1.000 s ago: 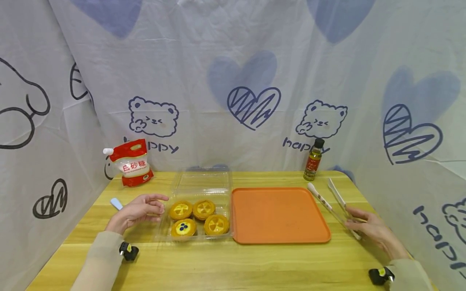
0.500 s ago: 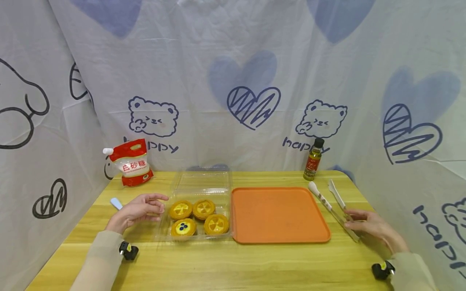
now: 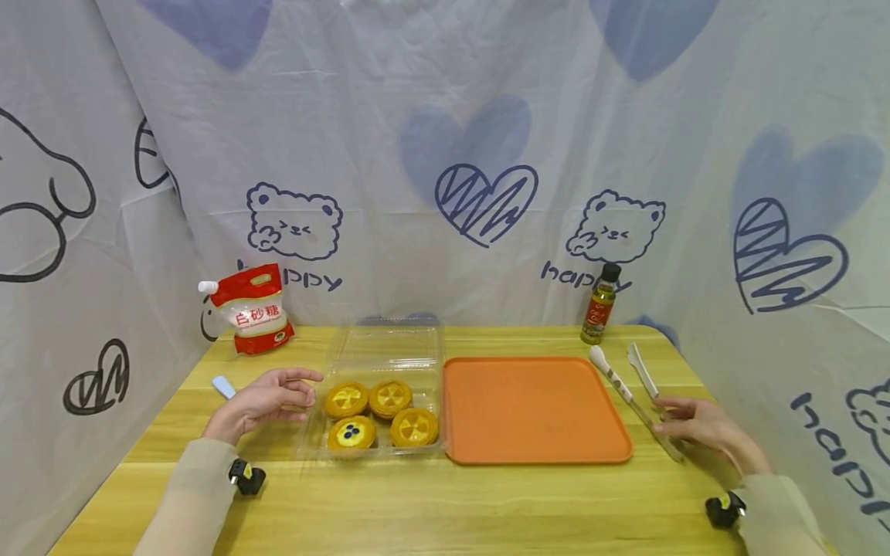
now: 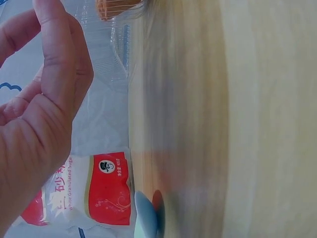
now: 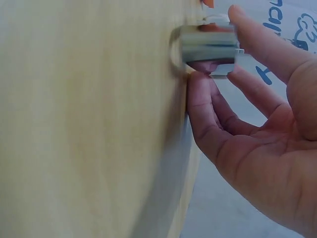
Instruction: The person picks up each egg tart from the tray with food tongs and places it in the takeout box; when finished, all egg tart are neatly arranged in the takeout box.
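Observation:
My right hand [image 3: 705, 428] is at the right of the table, its thumb and fingers pinching the metal rear part of a pair of tongs [image 3: 619, 384]. The white tips of the tongs point away and stand apart. In the right wrist view the bent metal end of the tongs [image 5: 208, 47] shows between thumb and fingers. My left hand [image 3: 267, 401], fingers loosely bent and holding nothing, hovers by the left side of a clear hinged plastic box [image 3: 385, 349]. Several egg tarts [image 3: 414, 428] sit in the box, one topped with blueberries [image 3: 351, 435].
An orange tray [image 3: 535, 413] lies between box and tongs. At the back left stands a bag of white sugar [image 3: 256, 310]; at the back right, a small oil bottle [image 3: 598, 305]. A light-blue handle [image 3: 223, 386] lies behind my left wrist. A printed curtain [image 3: 389, 262] encloses the table.
My right hand has shifted slightly left, and the tongs have turned a little with it. My left hand, the box and the tray have stayed in place.

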{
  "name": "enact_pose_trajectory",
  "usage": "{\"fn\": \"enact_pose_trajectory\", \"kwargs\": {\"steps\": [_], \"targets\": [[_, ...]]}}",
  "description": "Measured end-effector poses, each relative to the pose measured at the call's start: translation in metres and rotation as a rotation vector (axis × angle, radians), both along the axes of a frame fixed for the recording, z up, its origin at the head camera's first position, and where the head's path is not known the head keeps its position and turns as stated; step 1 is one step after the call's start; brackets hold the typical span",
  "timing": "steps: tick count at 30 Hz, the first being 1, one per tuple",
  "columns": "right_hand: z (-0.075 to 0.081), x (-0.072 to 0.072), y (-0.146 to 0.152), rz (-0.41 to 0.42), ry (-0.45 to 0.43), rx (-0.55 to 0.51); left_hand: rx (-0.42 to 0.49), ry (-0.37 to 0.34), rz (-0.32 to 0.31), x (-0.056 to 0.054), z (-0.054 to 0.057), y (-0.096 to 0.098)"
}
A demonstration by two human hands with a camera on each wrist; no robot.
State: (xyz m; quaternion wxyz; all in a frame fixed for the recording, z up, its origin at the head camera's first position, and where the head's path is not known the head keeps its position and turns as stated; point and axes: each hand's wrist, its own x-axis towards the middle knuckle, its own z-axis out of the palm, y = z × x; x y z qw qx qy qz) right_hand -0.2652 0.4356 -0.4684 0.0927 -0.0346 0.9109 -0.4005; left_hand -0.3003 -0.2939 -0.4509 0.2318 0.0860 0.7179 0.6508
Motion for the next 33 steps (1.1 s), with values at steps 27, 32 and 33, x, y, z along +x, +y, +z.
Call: {"fn": "enact_pose_trajectory", "kwargs": {"steps": [27, 32, 33], "targets": [[-0.0006, 0.0006, -0.0022, -0.053, 0.039, -0.003, -0.022, 0.0, 0.017, 0.0022, 0.0017, -0.0003], [-0.0001, -0.0011, -0.0054, -0.057, 0.093, -0.035, -0.038, 0.003, 0.032, 0.0018, 0.0023, 0.0005], [0.0001, -0.002, -0.0066, -0.06, 0.096, -0.05, -0.043, 0.003, 0.033, 0.0018, 0.0023, 0.0004]]}}
